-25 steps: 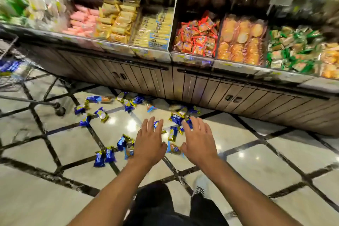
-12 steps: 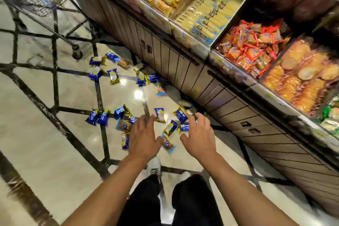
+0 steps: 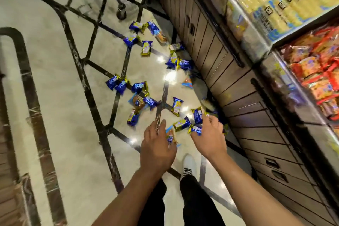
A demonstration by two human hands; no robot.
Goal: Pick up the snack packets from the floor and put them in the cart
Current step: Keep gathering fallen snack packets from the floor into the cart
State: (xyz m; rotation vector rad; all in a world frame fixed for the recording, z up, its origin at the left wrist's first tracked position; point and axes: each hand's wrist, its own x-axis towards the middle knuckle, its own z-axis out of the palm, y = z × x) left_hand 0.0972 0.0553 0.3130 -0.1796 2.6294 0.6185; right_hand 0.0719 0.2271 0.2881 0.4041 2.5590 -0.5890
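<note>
Several blue-and-gold snack packets lie scattered on the marble floor, from a far cluster (image 3: 145, 47) to a middle group (image 3: 139, 87). My left hand (image 3: 157, 145) hovers palm down, fingers apart, just over a clear packet with an orange snack (image 3: 171, 138). My right hand (image 3: 209, 137) reaches low beside the cabinet. Its thumb and fingertips touch a blue packet (image 3: 196, 129), with another blue packet (image 3: 197, 114) just beyond the fingers. Neither hand has closed round a packet. Of the cart, only a wheel (image 3: 121, 12) and a leg show at the top.
A wooden shelf cabinet (image 3: 238, 97) runs diagonally along the right, close to my right hand. Above it sit bins of yellow biscuit packs (image 3: 286, 3) and red snack bags (image 3: 315, 64). My white shoe (image 3: 189, 165) stands just below the hands. Bare floor (image 3: 55, 97) spreads left.
The view has tilted down and rolled, so the cart basket has left the frame. Both hands have dropped closer to the nearest packets, the right one now touching a blue packet.
</note>
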